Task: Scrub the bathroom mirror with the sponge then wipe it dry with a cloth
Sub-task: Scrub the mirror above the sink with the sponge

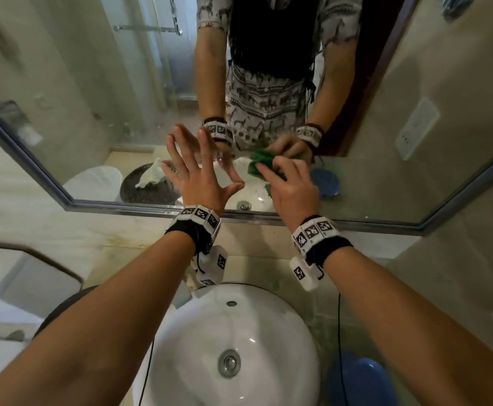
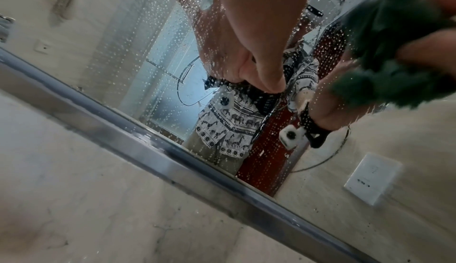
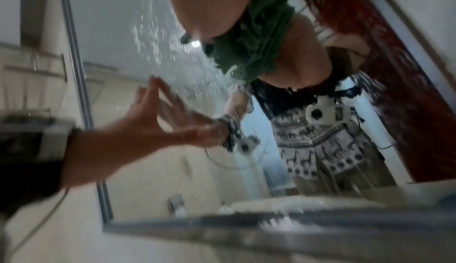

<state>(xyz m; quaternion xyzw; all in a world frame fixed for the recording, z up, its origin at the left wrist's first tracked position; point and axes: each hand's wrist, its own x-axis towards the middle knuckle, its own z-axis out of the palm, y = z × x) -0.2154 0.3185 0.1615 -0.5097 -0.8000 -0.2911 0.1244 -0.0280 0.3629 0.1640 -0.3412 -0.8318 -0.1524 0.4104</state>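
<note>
Two hands on the mirror (image 1: pixel 93 83): left hand (image 1: pixel 198 174) flat, right hand (image 1: pixel 293 189) gripping green cloth (image 1: pixel 258 165)

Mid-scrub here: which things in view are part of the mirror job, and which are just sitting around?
In use:
mirror, wet with droplets
green sponge, gripped by the right hand against the glass
left hand, fingers spread flat on the glass

Lying about:
white sink
blue tub beside the sink
wall socket

No drying cloth shows.
</note>
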